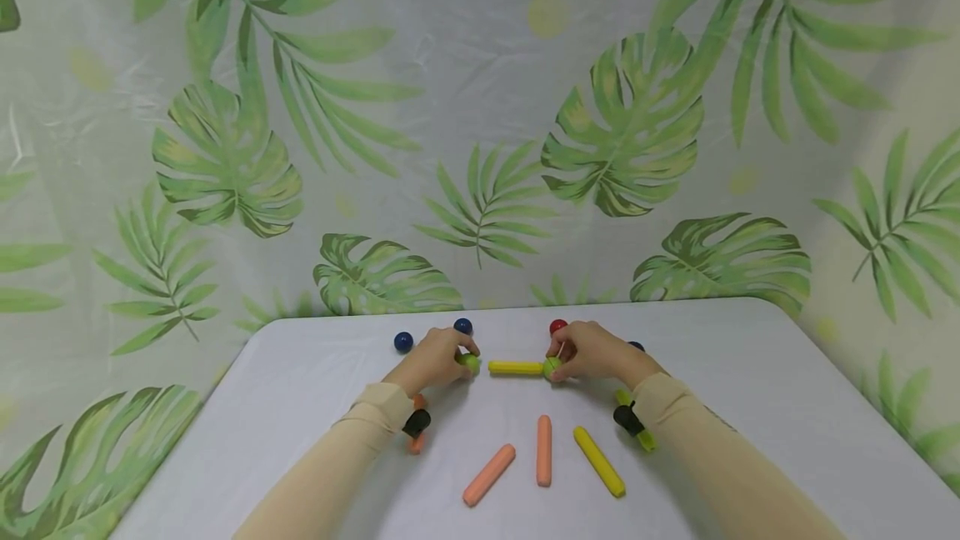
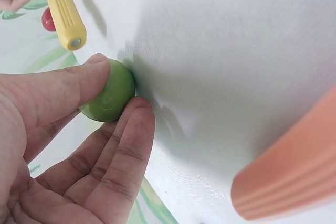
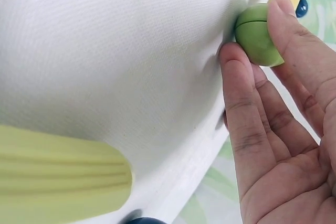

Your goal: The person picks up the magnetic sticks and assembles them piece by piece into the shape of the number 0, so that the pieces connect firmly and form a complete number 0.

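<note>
My left hand [image 1: 438, 359] pinches a green ball [image 2: 111, 94] between thumb and fingers, close over the white table. To its right lies a yellow ribbed stick [image 1: 516, 367], a small gap away from that ball. The stick's near end shows a grey round spot in the left wrist view. At the stick's other end, a second green ball [image 3: 254, 32] with a dark seam line touches it. Thumb and fingers of my right hand [image 1: 592, 350] pinch this second ball.
Blue balls [image 1: 403, 342] and a red ball [image 1: 558, 327] sit toward the table's back edge. Orange sticks [image 1: 489, 474] and another yellow stick [image 1: 599, 462] lie in front. A yellow-green stick [image 3: 58, 177] lies below my right wrist, an orange stick [image 2: 294, 166] below my left.
</note>
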The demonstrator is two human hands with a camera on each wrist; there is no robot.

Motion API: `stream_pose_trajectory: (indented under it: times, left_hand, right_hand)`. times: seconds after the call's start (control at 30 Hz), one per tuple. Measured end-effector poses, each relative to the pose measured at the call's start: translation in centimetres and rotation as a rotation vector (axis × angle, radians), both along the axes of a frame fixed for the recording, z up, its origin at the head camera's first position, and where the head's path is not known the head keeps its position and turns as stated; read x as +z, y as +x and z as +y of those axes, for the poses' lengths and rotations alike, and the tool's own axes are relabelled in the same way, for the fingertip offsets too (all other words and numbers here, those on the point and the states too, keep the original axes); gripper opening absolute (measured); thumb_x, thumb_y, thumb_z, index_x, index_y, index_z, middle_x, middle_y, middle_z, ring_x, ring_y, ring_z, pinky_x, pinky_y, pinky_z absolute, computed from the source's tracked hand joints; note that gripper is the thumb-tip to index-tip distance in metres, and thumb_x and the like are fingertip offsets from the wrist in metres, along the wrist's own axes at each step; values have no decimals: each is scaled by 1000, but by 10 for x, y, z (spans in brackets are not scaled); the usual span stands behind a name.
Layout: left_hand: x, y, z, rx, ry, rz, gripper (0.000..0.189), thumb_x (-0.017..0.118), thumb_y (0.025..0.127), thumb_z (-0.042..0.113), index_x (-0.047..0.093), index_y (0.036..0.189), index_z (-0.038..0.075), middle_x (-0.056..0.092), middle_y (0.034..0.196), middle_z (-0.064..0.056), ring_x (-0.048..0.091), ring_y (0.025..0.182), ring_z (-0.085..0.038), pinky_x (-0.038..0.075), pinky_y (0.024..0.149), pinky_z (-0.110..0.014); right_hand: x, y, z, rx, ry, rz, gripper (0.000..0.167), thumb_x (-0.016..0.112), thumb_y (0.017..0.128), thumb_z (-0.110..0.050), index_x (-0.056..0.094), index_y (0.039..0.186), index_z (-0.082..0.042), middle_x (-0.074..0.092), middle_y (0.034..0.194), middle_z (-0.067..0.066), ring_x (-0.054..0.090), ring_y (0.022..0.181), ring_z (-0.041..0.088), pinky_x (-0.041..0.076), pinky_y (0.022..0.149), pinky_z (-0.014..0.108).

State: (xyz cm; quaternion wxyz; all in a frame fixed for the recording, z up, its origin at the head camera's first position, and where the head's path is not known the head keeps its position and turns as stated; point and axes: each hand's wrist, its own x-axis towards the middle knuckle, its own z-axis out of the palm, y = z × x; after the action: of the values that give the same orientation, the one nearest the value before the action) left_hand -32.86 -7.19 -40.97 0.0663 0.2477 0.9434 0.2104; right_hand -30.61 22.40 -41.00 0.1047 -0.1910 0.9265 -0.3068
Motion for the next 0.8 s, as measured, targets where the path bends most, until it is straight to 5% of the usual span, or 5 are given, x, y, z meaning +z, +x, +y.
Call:
stream_pose_trajectory:
  times: [0.8]
  left_hand:
    - [2, 13, -1, -9, 42, -11, 29, 87, 89, 5, 81, 117, 8, 80, 100, -9, 71, 91, -18, 60, 86, -38]
  right_hand:
    - [2, -2, -15, 5, 7, -9, 22, 91, 87, -15, 75, 101, -9, 73, 90, 2, 62, 79, 11, 52, 72, 25]
